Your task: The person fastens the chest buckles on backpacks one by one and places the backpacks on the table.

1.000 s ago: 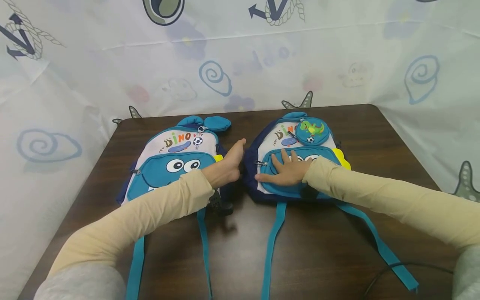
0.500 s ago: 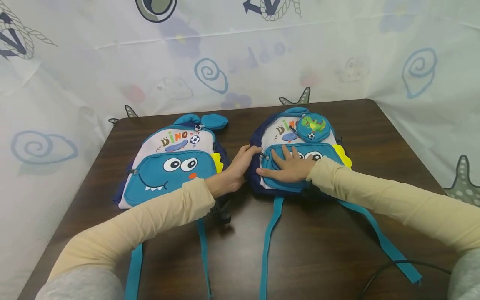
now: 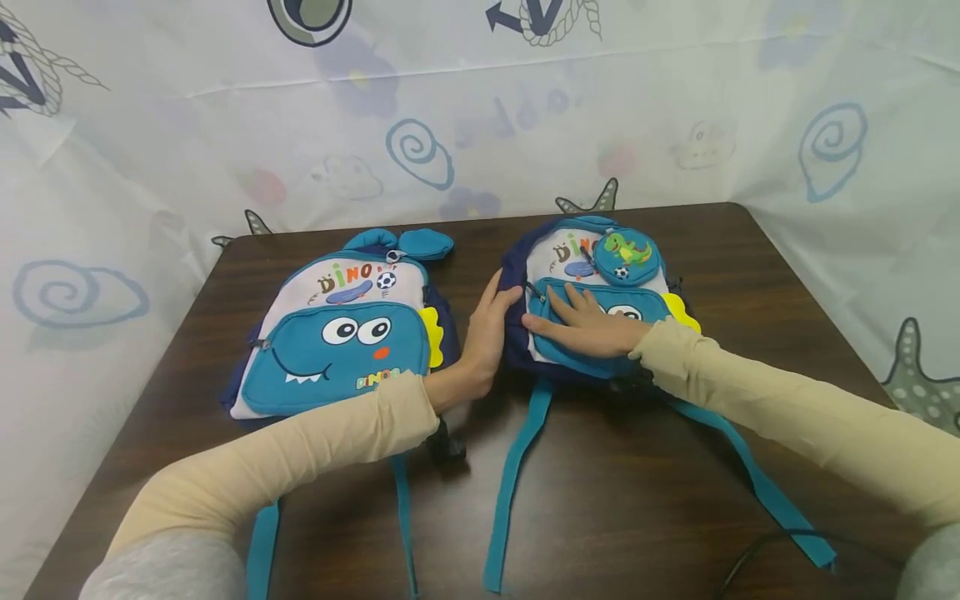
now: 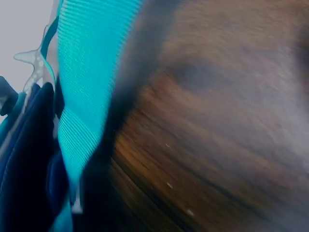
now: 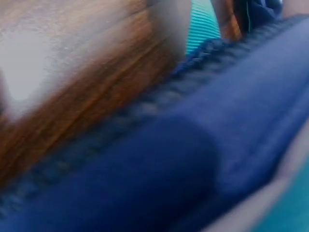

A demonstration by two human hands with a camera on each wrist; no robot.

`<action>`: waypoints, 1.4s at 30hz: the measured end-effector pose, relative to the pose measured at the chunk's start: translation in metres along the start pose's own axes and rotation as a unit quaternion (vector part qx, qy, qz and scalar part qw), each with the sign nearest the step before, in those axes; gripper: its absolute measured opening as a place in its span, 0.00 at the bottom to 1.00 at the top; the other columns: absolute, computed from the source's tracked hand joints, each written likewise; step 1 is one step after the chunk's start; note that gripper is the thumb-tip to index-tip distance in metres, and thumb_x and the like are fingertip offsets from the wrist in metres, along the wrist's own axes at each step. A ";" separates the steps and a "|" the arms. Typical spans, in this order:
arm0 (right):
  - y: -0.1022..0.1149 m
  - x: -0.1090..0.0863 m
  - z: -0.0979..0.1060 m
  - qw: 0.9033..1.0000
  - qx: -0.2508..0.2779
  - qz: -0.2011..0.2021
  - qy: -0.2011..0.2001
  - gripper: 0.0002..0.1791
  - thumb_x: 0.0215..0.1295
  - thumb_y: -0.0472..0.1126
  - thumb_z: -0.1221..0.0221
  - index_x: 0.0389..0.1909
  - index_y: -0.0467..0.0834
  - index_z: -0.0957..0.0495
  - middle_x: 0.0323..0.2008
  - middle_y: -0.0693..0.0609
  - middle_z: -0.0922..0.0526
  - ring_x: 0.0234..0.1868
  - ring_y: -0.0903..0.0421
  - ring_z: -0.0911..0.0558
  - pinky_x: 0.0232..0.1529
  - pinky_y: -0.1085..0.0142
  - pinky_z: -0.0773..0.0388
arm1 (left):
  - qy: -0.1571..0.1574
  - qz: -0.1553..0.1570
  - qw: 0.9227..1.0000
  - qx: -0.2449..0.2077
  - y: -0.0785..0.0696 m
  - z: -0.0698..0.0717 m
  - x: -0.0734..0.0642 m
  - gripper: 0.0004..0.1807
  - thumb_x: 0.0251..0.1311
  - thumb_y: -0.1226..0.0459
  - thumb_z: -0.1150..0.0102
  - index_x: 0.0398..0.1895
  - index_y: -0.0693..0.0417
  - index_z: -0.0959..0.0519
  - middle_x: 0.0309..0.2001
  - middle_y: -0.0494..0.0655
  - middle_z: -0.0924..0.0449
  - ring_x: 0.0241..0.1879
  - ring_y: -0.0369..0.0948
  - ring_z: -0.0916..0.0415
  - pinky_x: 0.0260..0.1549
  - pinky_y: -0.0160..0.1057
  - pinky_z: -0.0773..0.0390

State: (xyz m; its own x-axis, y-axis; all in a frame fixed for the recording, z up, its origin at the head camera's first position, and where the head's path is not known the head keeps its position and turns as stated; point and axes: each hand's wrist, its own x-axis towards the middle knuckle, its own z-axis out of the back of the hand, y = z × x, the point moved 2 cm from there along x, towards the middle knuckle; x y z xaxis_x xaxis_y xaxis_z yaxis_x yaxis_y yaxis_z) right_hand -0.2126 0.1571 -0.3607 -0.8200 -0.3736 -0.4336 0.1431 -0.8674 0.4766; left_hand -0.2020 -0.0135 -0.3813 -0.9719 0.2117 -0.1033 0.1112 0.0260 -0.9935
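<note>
Two children's backpacks with dinosaur-face pockets lie front up on the table. My right hand [image 3: 596,323] rests with fingers spread on the teal front pocket of the right backpack [image 3: 551,262]. Against that bag's navy left side, my left hand [image 3: 483,342] presses with its fingers extended. The left backpack [image 3: 337,358] lies just left of my left hand, partly hidden behind my sleeve. A teal strap [image 4: 91,72] fills part of the left wrist view beside the navy bag. In the right wrist view, the navy side fabric [image 5: 159,154] shows up close; neither wrist view shows the fingers.
The dark wooden table [image 3: 600,500] carries both bags. Teal straps [image 3: 517,483] trail toward its near edge, and a black cable [image 3: 780,537] crosses one at right. A small round teal pouch [image 3: 426,243] hangs off the left bag's top. Patterned white cloth [image 3: 480,108] stands behind.
My left hand has come up against the right backpack, its fingers curling at the edge and then straightening. My right hand has moved slightly right. The bag's left strap has swung left.
</note>
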 end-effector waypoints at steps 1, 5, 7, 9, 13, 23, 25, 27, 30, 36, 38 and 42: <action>0.000 -0.001 0.000 1.000 0.009 0.007 -0.006 0.55 0.65 0.80 0.69 0.80 0.48 0.69 0.80 0.42 0.74 0.78 0.34 0.73 0.69 0.27 0.68 | -0.002 -0.010 1.000 0.000 -0.001 -0.002 -0.001 0.32 0.72 0.44 0.61 0.78 0.28 0.46 0.77 0.32 0.44 0.75 0.39 0.45 0.76 0.53 0.49; -0.002 -0.006 -0.001 0.998 0.029 0.026 -0.039 0.54 0.66 0.79 0.70 0.80 0.47 0.70 0.80 0.43 0.75 0.78 0.35 0.74 0.70 0.28 0.67 | -0.014 -0.042 0.999 -0.015 -0.004 -0.008 -0.002 0.32 0.72 0.43 0.63 0.78 0.29 0.47 0.77 0.31 0.46 0.76 0.39 0.48 0.76 0.53 0.52; -0.003 -0.008 -0.003 0.997 0.035 0.030 -0.058 0.54 0.66 0.79 0.71 0.80 0.48 0.70 0.80 0.44 0.74 0.79 0.36 0.74 0.71 0.28 0.66 | -0.019 -0.052 0.998 -0.031 -0.006 -0.011 -0.002 0.32 0.72 0.42 0.64 0.78 0.31 0.46 0.77 0.32 0.46 0.76 0.40 0.48 0.76 0.53 0.52; -0.003 -0.009 -0.004 0.996 0.040 0.033 -0.071 0.54 0.66 0.79 0.71 0.80 0.48 0.71 0.80 0.45 0.74 0.79 0.37 0.74 0.71 0.29 0.65 | -0.026 -0.057 0.997 -0.051 -0.009 -0.014 -0.002 0.32 0.72 0.43 0.64 0.78 0.32 0.45 0.77 0.32 0.45 0.76 0.39 0.48 0.77 0.52 0.52; -0.002 -0.009 -0.005 0.994 0.053 0.034 -0.088 0.54 0.66 0.80 0.73 0.80 0.49 0.72 0.80 0.47 0.74 0.79 0.39 0.74 0.72 0.30 0.67 | -0.034 -0.059 0.995 -0.076 -0.016 -0.020 -0.001 0.32 0.72 0.45 0.65 0.78 0.33 0.45 0.77 0.32 0.45 0.76 0.38 0.48 0.77 0.49 0.51; 0.001 -0.010 -0.005 0.978 0.139 0.064 -0.140 0.55 0.63 0.81 0.81 0.79 0.48 0.76 0.80 0.49 0.76 0.80 0.43 0.74 0.69 0.28 0.76 | -0.048 -0.015 0.991 -0.128 -0.047 -0.035 -0.001 0.33 0.70 0.46 0.63 0.78 0.34 0.45 0.78 0.35 0.46 0.77 0.40 0.50 0.76 0.52 0.51; 0.002 -0.010 -0.005 0.973 0.159 0.075 -0.150 0.54 0.63 0.81 0.81 0.79 0.49 0.77 0.80 0.50 0.76 0.80 0.44 0.72 0.69 0.28 0.77 | -0.055 -0.002 0.989 -0.139 -0.053 -0.037 -0.003 0.33 0.69 0.45 0.62 0.78 0.33 0.45 0.78 0.35 0.47 0.77 0.41 0.51 0.76 0.54 0.52; 0.004 -0.011 -0.005 0.967 0.178 0.088 -0.157 0.54 0.64 0.81 0.82 0.79 0.49 0.78 0.80 0.50 0.76 0.81 0.44 0.71 0.69 0.28 0.77 | -0.056 -0.005 0.988 -0.141 -0.058 -0.039 -0.005 0.33 0.69 0.46 0.62 0.78 0.33 0.45 0.78 0.35 0.47 0.77 0.41 0.51 0.76 0.54 0.52; 0.003 -0.012 -0.005 0.957 0.206 0.110 -0.170 0.55 0.63 0.82 0.80 0.78 0.48 0.79 0.80 0.50 0.75 0.81 0.45 0.69 0.73 0.33 0.75 | -0.039 -0.029 0.988 -0.144 -0.064 -0.041 -0.007 0.33 0.69 0.48 0.63 0.78 0.34 0.45 0.78 0.35 0.46 0.76 0.41 0.49 0.76 0.51 0.50; 0.006 -0.017 -0.002 0.915 0.310 0.190 -0.178 0.54 0.64 0.81 0.74 0.79 0.51 0.76 0.81 0.53 0.73 0.81 0.49 0.66 0.78 0.42 0.68 | 0.003 -0.078 0.989 -0.128 -0.076 -0.046 -0.011 0.33 0.71 0.50 0.65 0.80 0.35 0.49 0.79 0.33 0.49 0.77 0.39 0.51 0.77 0.49 0.51; 0.009 -0.020 -0.001 0.895 0.357 0.209 -0.165 0.54 0.64 0.81 0.73 0.80 0.51 0.71 0.81 0.53 0.67 0.81 0.49 0.61 0.78 0.42 0.62 | 0.009 -0.098 0.990 -0.106 -0.079 -0.048 -0.011 0.34 0.72 0.49 0.66 0.80 0.35 0.51 0.79 0.31 0.52 0.78 0.37 0.54 0.77 0.48 0.53; 0.012 -0.024 0.002 0.870 0.422 0.210 -0.144 0.55 0.63 0.82 0.72 0.81 0.51 0.66 0.81 0.52 0.60 0.81 0.47 0.54 0.78 0.42 0.56 | 0.018 -0.132 0.989 -0.061 -0.082 -0.053 -0.010 0.34 0.74 0.46 0.67 0.81 0.36 0.54 0.80 0.29 0.55 0.79 0.34 0.57 0.77 0.45 0.55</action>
State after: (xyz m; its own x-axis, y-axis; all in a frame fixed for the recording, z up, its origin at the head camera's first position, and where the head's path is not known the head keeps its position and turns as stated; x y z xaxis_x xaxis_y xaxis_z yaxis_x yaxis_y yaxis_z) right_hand -0.1926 0.1568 -0.3430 -0.9158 -0.3964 0.0653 0.1043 -0.0778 0.9915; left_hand -0.1907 0.0344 -0.2960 -0.9625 0.2164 0.1638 -0.1201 0.2017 -0.9721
